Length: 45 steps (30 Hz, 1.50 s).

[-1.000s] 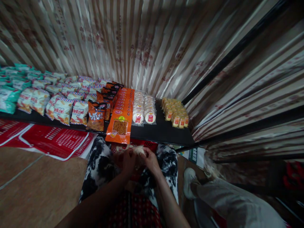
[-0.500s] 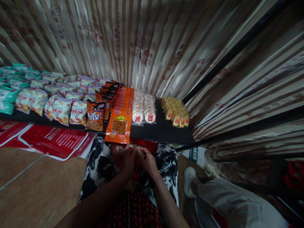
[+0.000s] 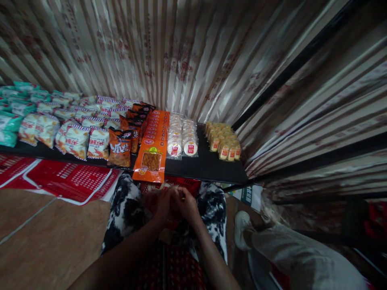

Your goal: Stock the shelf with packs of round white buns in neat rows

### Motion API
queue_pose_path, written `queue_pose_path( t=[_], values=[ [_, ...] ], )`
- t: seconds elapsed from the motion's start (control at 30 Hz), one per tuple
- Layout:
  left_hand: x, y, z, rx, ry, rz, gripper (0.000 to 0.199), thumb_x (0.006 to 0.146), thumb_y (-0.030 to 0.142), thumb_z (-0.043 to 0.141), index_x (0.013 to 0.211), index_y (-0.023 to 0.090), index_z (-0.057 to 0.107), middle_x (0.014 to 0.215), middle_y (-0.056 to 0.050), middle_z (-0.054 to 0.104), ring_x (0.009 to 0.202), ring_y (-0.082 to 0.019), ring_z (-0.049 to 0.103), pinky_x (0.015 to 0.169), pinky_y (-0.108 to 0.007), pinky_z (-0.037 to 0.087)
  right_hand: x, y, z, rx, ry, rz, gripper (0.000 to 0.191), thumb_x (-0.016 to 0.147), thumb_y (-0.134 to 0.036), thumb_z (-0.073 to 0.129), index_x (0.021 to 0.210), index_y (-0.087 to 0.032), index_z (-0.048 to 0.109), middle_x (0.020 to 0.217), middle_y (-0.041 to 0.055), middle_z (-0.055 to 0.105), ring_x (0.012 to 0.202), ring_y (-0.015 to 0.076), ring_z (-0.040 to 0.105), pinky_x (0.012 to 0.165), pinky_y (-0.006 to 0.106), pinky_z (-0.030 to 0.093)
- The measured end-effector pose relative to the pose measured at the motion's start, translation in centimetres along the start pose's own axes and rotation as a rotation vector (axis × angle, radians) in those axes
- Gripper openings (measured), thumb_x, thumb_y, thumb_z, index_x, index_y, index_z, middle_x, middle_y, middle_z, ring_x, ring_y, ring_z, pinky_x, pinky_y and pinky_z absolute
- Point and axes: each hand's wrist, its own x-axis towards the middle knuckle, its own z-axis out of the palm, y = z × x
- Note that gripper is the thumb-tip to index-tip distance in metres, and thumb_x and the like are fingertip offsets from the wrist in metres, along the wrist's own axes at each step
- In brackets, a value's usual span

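The right hand (image 3: pixel 188 204) has drawn in toward the left hand (image 3: pixel 163 203), its fingers now more curled. The pale item that stood out between the fingertips one second ago can no longer be made out clearly. The snack bags (image 3: pixel 72 141) appear slightly farther left, the view having shifted a little.

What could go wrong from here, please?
The orange packet overhangs the shelf's front edge above the hands, so a raised left hand or right hand might knock it. The front brown bag stands near that edge and could tip off if bumped.
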Motion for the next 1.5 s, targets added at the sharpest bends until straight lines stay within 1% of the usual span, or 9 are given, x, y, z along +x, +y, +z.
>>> queue_pose_path(
  t=[0.2, 0.4, 0.53, 0.7, 0.77, 0.83, 1.0, 1.2, 1.5],
  values=[
    [0.3, 0.1, 0.1, 0.035, 0.0, -0.012, 0.019, 0.081, 0.018, 0.043, 0.086, 0.018, 0.062, 0.107, -0.008, 0.066, 0.11, -0.02, 0.055, 0.102, -0.033, 0.036, 0.6, -1.0, -1.8, -0.007, 0.052, 0.068, 0.025, 0.071, -0.03, 0.058, 0.095, -0.025, 0.061, 0.082, 0.0008, 0.068, 0.075, 0.0175, 0.062, 0.072, 0.028, 0.049],
    [-0.5, 1.2, 0.6, 0.006, -0.036, 0.024, 0.023, 0.083, 0.017, 0.042, 0.094, 0.018, 0.061, 0.116, -0.009, 0.062, 0.115, -0.018, 0.052, 0.105, -0.032, 0.032, 1.1, -2.0, -3.4, 0.046, 0.099, 0.096, 0.053, 0.069, -0.035, 0.058, 0.12, -0.021, 0.054, 0.098, 0.0048, 0.064, 0.077, 0.0182, 0.06, 0.076, 0.032, 0.048],
    [-1.2, 2.0, 0.9, -0.026, -0.069, 0.061, 0.024, 0.085, 0.019, 0.041, 0.096, 0.017, 0.062, 0.115, -0.01, 0.062, 0.112, -0.02, 0.054, 0.101, -0.032, 0.037, 1.7, -1.9, -4.1, 0.079, 0.125, 0.067, 0.058, 0.07, -0.035, 0.057, 0.127, -0.024, 0.049, 0.105, 0.0044, 0.063, 0.079, 0.0177, 0.059, 0.078, 0.033, 0.047],
    [-1.8, 3.1, 0.9, -0.009, -0.105, 0.121, 0.025, 0.085, 0.023, 0.041, 0.093, 0.017, 0.064, 0.108, -0.009, 0.064, 0.109, -0.022, 0.055, 0.099, -0.033, 0.04, 2.7, -1.7, -4.7, 0.133, 0.135, -0.009, 0.027, 0.068, -0.033, 0.056, 0.091, -0.024, 0.069, 0.121, 0.0045, 0.057, 0.106, 0.0221, 0.054, 0.09, 0.035, 0.042],
    [-1.9, 3.6, 0.8, 0.001, -0.121, 0.115, 0.024, 0.084, 0.023, 0.042, 0.09, 0.018, 0.064, 0.105, -0.009, 0.065, 0.106, -0.022, 0.056, 0.096, -0.033, 0.042, 3.0, -1.8, -4.9, 0.181, 0.117, 0.025, 0.021, 0.067, -0.034, 0.056, 0.079, -0.024, 0.07, 0.124, 0.0041, 0.056, 0.107, 0.0227, 0.055, 0.087, 0.034, 0.044],
    [-2.0, 4.0, 0.7, 0.006, -0.13, 0.112, 0.024, 0.084, 0.022, 0.042, 0.088, 0.018, 0.065, 0.102, -0.009, 0.066, 0.104, -0.023, 0.057, 0.093, -0.033, 0.044, 3.3, -1.9, -5.1, 0.246, 0.082, 0.102, 0.02, 0.065, -0.036, 0.057, 0.074, -0.023, 0.069, 0.116, 0.0049, 0.061, 0.096, 0.022, 0.059, 0.077, 0.032, 0.047],
    [-1.4, 4.0, 0.5, 0.0, -0.137, 0.145, 0.023, 0.082, 0.023, 0.044, 0.088, 0.018, 0.066, 0.101, -0.009, 0.066, 0.103, -0.022, 0.057, 0.093, -0.031, 0.044, 3.5, -2.6, -5.5, 0.382, -0.004, 0.29, 0.024, 0.064, -0.041, 0.059, 0.074, -0.021, 0.066, 0.072, 0.0018, 0.067, 0.061, 0.017, 0.059, 0.048, 0.025, 0.045],
    [-0.2, 4.1, -0.2, 0.071, -0.18, 0.251, 0.027, 0.082, 0.029, 0.042, 0.081, 0.02, 0.067, 0.095, -0.005, 0.067, 0.098, -0.02, 0.058, 0.093, -0.031, 0.042, 3.5, -3.3, -5.7, 0.498, -0.003, 0.351, 0.03, 0.065, -0.048, 0.065, 0.064, -0.018, 0.064, 0.063, 0.0026, 0.065, 0.053, 0.0138, 0.056, 0.046, 0.025, 0.049],
    [0.2, 6.8, 0.0, -0.092, -0.212, 0.097, 0.031, 0.076, 0.043, 0.045, 0.076, 0.017, 0.062, 0.067, -0.002, 0.065, 0.068, -0.018, 0.062, 0.068, -0.029, 0.049, 3.7, -4.4, -6.0, 0.63, 0.004, 0.433, 0.033, 0.074, -0.049, 0.064, 0.062, -0.018, 0.061, 0.054, 0.0032, 0.064, 0.047, 0.014, 0.059, 0.043, 0.023, 0.052]
  ],
)
